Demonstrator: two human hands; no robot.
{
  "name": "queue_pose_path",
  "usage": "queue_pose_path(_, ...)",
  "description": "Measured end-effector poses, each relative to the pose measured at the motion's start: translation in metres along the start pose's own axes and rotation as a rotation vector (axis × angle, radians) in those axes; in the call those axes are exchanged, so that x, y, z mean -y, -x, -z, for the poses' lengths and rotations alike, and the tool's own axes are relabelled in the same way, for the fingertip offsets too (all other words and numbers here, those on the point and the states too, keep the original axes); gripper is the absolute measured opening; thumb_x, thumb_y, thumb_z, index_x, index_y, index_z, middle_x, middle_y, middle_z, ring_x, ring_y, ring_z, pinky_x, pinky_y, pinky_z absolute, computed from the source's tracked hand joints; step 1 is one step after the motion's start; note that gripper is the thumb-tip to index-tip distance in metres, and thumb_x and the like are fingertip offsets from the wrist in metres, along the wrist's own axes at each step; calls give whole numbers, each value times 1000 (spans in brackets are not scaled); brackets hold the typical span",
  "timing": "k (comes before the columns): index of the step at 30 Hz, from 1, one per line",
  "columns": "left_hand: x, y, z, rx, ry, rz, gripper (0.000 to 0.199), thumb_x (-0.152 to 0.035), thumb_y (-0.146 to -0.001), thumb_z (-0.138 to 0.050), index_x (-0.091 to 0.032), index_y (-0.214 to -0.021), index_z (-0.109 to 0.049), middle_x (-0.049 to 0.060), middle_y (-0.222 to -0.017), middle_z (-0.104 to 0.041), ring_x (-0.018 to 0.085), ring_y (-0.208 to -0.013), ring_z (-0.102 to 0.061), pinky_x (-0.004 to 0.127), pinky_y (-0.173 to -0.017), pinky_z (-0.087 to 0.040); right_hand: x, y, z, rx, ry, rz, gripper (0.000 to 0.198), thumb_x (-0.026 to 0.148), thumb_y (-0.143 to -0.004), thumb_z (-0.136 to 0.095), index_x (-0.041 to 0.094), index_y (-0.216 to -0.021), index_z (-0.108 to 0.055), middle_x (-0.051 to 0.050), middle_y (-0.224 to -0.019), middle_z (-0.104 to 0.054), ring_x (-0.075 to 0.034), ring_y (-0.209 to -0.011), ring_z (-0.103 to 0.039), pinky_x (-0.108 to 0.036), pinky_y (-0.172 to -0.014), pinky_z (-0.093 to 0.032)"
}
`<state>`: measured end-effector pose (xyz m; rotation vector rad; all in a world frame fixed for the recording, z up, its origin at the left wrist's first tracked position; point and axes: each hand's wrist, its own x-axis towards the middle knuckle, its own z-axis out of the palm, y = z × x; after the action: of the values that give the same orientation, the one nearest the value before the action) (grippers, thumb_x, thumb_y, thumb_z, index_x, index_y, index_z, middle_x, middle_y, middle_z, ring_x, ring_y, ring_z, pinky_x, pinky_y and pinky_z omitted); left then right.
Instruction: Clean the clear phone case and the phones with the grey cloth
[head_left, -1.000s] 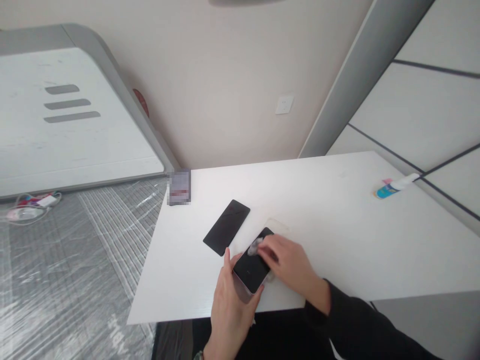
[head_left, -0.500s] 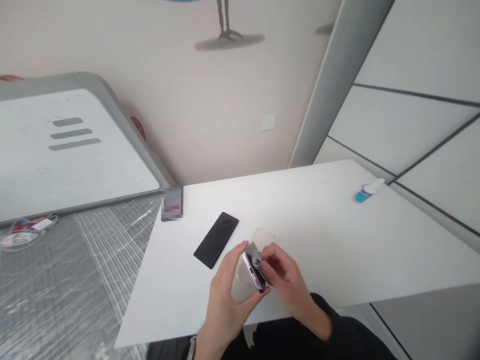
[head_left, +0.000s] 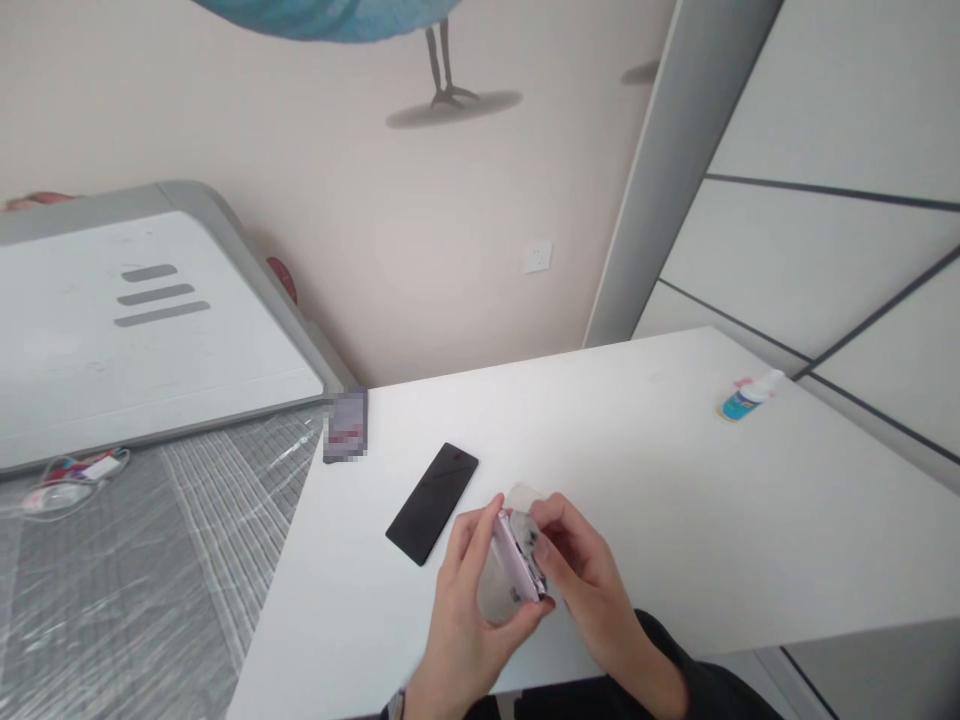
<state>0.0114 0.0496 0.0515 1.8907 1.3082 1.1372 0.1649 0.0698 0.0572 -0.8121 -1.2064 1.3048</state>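
White table (head_left: 615, 450), work spread on it; wiping looks under way and unfinished, cleaned share can't be told. Black phone (head_left: 433, 503) lies flat, untouched, beyond and left of the hands. Pink phone (head_left: 512, 555) is held tilted in the left hand (head_left: 465, 620), gripped between fingertips at its far end and thumb at its near end. Grey cloth (head_left: 523, 527) is pinched in the right hand's (head_left: 585, 570) thumb and fingers, against the pink phone's right side.
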Motion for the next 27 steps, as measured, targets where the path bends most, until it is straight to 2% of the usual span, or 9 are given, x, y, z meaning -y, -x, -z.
queue_pose_path(4, -1, -3, 5, 35, 59, -27, 82, -30, -85, -82, -39, -155, -42, 8, -132, -60, 26, -120, -64, 43, -103, -57, 22, -17, 11, 194, 347, 299, 20, 38, -105, -58, 24, -92, -66, -1, -75, -63, -17, -67, -57, -30, -64, -47)
queue_pose_path(6, -1, -5, 6, 47, 75, -28, 72, -37, -83, -83, -37, -148, -51, 6, -124, -61, 26, -114, -65, 43, -101, -58, 30, -29, 18, 248, 518, 371, 17, 29, -106, -52, 24, -95, -64, -1, -76, -63, -16, -65, -57, -29, -62, -46)
queue_pose_path(9, 2, -7, 5, 46, 84, -29, 73, -43, -82, -84, -37, -147, -52, 6, -122, -62, 26, -111, -65, 43, -99, -58, 44, -38, 25, 321, 568, 349, 16, 26, -105, -55, 24, -92, -64, 1, -74, -61, -15, -63, -56, -27, -59, -45)
queue_pose_path(12, 5, -5, 3, 50, 95, -24, 82, -41, -84, -83, -36, -155, -43, 8, -125, -62, 26, -112, -66, 42, -97, -58, 57, -39, 27, 495, 677, 364, 18, 26, -104, -55, 24, -89, -65, 0, -73, -62, -16, -63, -56, -27, -59, -45)
queue_pose_path(14, 7, -4, 2, 67, 94, -17, 76, -43, -81, -84, -31, -149, -53, 10, -124, -64, 29, -112, -67, 44, -97, -59, 60, -43, 27, 522, 735, 355, 20, 26, -105, -53, 24, -89, -65, 0, -75, -62, -16, -64, -55, -28, -60, -45)
queue_pose_path(17, 9, -3, 2, 69, 87, -6, 65, -55, -75, -87, -26, -130, -68, 13, -122, -66, 33, -112, -67, 49, -96, -59, 63, -49, 28, 466, 713, 308, 21, 28, -105, -53, 24, -87, -64, 1, -73, -62, -16, -62, -55, -28, -59, -44)
queue_pose_path(19, 9, -3, 3, 57, 97, 2, 67, -60, -77, -84, -25, -131, -66, 14, -123, -65, 33, -113, -66, 49, -97, -59, 67, -47, 29, 523, 689, 283, 20, 28, -105, -54, 24, -87, -63, 2, -72, -62, -14, -60, -55, -27, -58, -45)
queue_pose_path(22, 8, -6, 4, 46, 124, 0, 74, -60, -83, -78, -28, -145, -53, 14, -130, -61, 30, -119, -65, 46, -99, -58, 73, -39, 30, 650, 720, 273, 18, 24, -104, -58, 25, -88, -65, 2, -73, -64, -15, -62, -58, -27, -61, -47)
queue_pose_path(27, 7, -10, 8, 79, 124, -56, 64, -49, -82, -83, -29, -138, -60, 11, -125, -65, 30, -116, -66, 47, -102, -57, 64, -42, 25, 472, 672, 272, 18, 27, -103, -56, 24, -87, -64, 1, -74, -64, -15, -61, -56, -27, -59, -45)
